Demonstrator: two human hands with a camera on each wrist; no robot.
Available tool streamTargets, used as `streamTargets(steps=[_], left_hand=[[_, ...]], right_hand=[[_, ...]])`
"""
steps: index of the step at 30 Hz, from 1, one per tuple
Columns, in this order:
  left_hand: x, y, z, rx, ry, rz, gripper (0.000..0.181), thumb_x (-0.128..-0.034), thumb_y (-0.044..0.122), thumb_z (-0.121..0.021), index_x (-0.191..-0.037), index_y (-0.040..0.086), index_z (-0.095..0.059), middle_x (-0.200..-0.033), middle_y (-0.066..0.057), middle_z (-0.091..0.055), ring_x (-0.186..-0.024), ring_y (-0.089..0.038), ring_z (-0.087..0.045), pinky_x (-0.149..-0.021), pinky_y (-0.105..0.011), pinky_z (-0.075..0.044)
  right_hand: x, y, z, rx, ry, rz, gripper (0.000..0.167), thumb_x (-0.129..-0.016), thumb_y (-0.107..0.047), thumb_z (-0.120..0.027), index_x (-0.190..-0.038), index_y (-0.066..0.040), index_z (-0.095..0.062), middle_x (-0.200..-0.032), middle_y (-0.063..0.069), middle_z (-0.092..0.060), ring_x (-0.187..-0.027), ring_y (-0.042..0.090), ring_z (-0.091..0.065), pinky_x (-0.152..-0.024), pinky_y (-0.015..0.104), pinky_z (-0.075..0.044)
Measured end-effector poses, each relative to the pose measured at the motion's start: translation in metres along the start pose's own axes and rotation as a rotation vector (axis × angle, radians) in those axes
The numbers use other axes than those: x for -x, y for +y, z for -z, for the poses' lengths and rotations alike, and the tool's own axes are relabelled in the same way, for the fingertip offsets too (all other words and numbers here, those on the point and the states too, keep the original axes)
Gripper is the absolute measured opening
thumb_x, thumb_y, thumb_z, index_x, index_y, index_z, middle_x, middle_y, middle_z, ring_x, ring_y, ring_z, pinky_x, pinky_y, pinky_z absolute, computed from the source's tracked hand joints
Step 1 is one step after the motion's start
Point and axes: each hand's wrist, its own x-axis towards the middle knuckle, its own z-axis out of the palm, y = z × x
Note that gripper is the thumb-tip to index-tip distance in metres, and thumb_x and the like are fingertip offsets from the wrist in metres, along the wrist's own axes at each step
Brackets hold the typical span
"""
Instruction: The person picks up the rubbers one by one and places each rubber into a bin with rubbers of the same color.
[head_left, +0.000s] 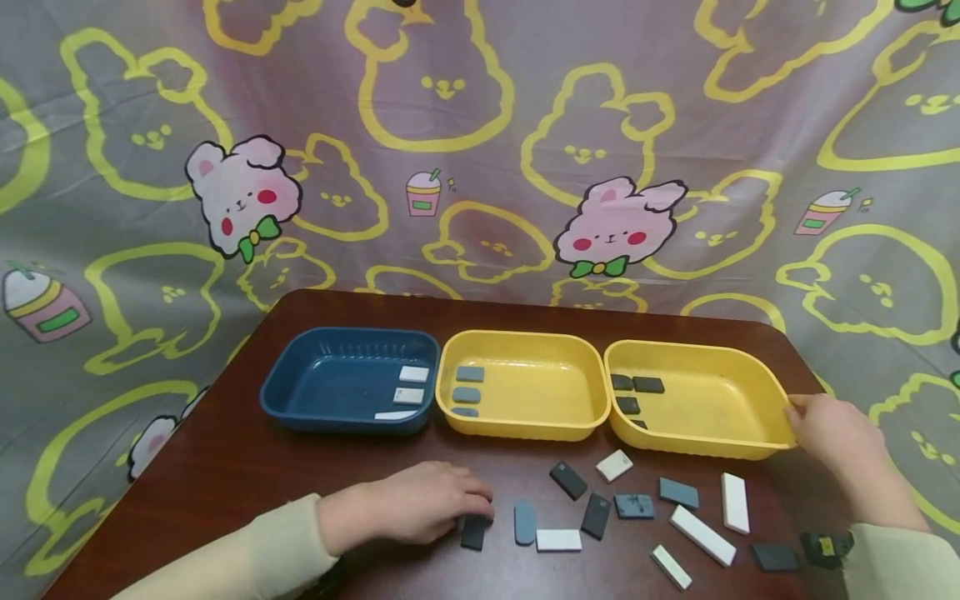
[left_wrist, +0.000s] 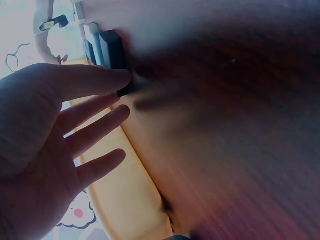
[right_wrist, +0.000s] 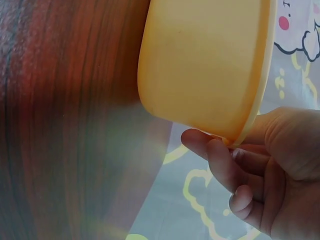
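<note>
My left hand [head_left: 420, 504] is low over the table, its thumb and index finger at a black rectangular block [head_left: 473, 533]. In the left wrist view the thumb of the left hand [left_wrist: 65, 115] crosses that block [left_wrist: 113, 50], and the other fingers are spread; the exact contact is partly hidden. At the far right, my right hand [head_left: 840, 433] grips the rim of the right yellow basin [head_left: 720, 442]. The right wrist view shows the right hand [right_wrist: 250, 175] with curled fingers beneath the rim of that basin [right_wrist: 205, 65]; the thumb is largely behind it.
Right of the left hand lie several loose blocks, among them a blue-grey rounded one [head_left: 525, 523] and a white one [head_left: 558, 541]. A blue basin [head_left: 337, 422] holds white pieces, the middle yellow basin [head_left: 525, 429] grey ones, the right one black ones. A patterned curtain [head_left: 480, 167] hangs behind.
</note>
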Motion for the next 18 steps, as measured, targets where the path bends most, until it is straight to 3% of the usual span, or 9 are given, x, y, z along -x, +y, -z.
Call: streamTargets(steps=[5,18], left_hand=[[-0.0015,-0.0012,-0.0014,-0.021,-0.006,-0.018,0.045,-0.0844,0.005,-0.072,-0.125,0.024,-0.064,-0.121,0.011,-0.06,-0.11,-0.003,-0.054,-0.091,-0.025,-0.045],[-0.0065,-0.0025,-0.0017,-0.049,0.021,-0.016,0.029,-0.0838,0.01,-0.074,-0.109,0.024,-0.069,-0.098,0.014,-0.06,-0.088,0.0,-0.053,-0.081,-0.019,-0.045]], right_hand=[[0.0004,-0.0009,-0.0011,-0.007,0.016,0.015,0.023,-0.096,-0.017,-0.05,-0.079,-0.004,-0.057,-0.063,0.005,-0.045,-0.06,0.026,-0.045,-0.052,0.039,-0.034],[0.001,-0.002,-0.0024,-0.006,0.017,-0.005,0.021,-0.095,-0.015,-0.05,-0.082,-0.001,-0.059,-0.064,0.008,-0.047,-0.06,0.028,-0.046,-0.052,0.039,-0.036]])
